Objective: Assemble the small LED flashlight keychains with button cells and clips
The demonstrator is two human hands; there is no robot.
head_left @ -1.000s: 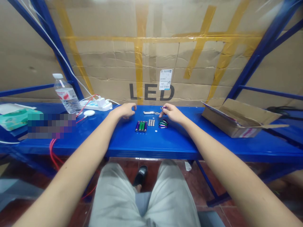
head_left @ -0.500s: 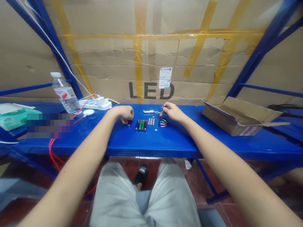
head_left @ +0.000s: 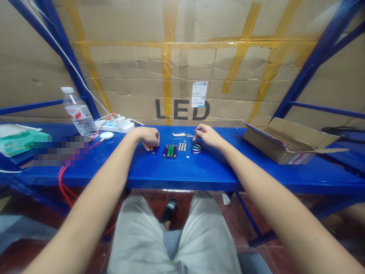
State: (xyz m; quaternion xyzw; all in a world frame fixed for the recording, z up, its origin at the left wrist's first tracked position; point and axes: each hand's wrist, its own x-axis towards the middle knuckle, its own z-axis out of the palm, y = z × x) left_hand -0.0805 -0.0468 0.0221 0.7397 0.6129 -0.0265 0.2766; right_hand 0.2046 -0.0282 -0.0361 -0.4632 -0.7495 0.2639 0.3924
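Note:
My left hand (head_left: 148, 137) rests curled on the blue shelf (head_left: 182, 171), its fingertips on a small dark blue tube (head_left: 155, 150). Just right of it lies a row of purple and green tubes (head_left: 170, 151), then a cluster of small silver discs (head_left: 182, 146) and a pile of coloured clips (head_left: 196, 148). My right hand (head_left: 207, 135) pinches a small purple piece (head_left: 195, 129) above the clips. A silver metal part (head_left: 181, 134) lies between the hands at the back.
A water bottle (head_left: 78, 113), a white power strip (head_left: 115, 124) with a red cable and a white puck stand at the left. An open cardboard box (head_left: 286, 141) sits at the right. A large taped carton marked LED (head_left: 182, 109) backs the shelf.
My left hand came down and back toward me, and a dark blue tube now lies under its fingertips left of the row. My right hand stayed where it was.

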